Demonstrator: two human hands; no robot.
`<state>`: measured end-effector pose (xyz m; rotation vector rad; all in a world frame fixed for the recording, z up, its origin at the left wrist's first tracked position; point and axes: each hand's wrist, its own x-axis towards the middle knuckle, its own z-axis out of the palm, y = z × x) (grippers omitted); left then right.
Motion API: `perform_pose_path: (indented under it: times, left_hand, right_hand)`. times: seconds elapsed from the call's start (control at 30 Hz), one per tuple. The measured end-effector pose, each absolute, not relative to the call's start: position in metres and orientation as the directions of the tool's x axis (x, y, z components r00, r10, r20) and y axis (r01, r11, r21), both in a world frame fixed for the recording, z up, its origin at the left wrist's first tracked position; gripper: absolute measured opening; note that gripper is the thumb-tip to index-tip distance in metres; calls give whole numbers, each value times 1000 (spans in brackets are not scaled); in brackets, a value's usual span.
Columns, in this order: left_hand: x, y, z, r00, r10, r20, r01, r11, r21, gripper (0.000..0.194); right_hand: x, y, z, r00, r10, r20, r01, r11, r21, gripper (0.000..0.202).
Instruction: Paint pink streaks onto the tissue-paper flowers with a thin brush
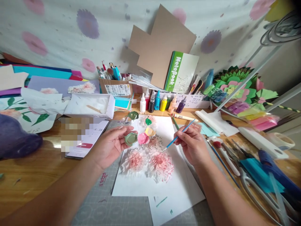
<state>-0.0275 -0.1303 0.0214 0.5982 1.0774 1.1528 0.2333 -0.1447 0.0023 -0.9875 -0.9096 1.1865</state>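
Just left of the frame's centre, the left hand (110,146) curls its fingers around a small green paint pot (131,138), holding it level above the white sheet (164,185); just right of centre, the right hand (191,144) pinches a thin blue-handled brush (180,135) like a pencil, its tip slanting down and left toward the paper flowers (150,160). Those flowers lie in the middle of the frame on the sheet, three ruffled white blooms tinted pink at the heart; the bristle tip hangs just above the upper edge of the right-hand bloom, and whether it touches is too fine to tell. A pink pot (143,138) and a yellow pot (149,131) sit just beside the green one; a row of small colour bottles (162,102) stands further up the frame, against a cardboard box.

To do this stroke well, it seems wise to carry little paint on the bristles; tissue-thin petals would likely soak and tear under a wet load; light dabs from the heart outward should keep the edges white. Keeping the pot close beside the bloom, as it is, shortens the trip for the brush and lessens drips on the sheet; the wrist may rest on the paper for steadiness. A phone (87,141) lies at the left of the frame, scissors and tools (249,179) at the right, both well apart from the work.
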Motion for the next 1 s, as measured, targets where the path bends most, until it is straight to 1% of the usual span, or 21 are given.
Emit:
perform_pose_path:
  times: [0.1, 0.23, 0.47, 0.63, 0.83, 1.0]
  left_hand:
    - [-29, -130, 21, 22, 932, -363, -418, 338, 843, 16]
    - [-30, -130, 21, 53, 933, -356, -412, 345, 843, 9]
    - [-28, -129, 25, 18, 933, -359, -428, 331, 841, 9]
    - [-25, -130, 27, -1, 931, -366, -420, 331, 845, 16]
    - [-22, -130, 26, -3, 936, -351, -421, 317, 850, 15]
    - [-22, -130, 25, 6, 941, -339, -413, 311, 856, 13]
  right_hand:
    - [233, -144, 1, 158, 986, 60, -293, 105, -950, 32]
    - [231, -144, -2, 149, 986, 76, -264, 114, -958, 31]
    - [235, -146, 0, 162, 983, 92, -247, 131, -960, 29]
    - [236, -148, 3, 172, 975, 140, -226, 178, -958, 29]
    - [235, -149, 3, 183, 959, 217, -137, 243, -960, 26]
    - [233, -150, 0, 127, 965, 231, -76, 241, -967, 25]
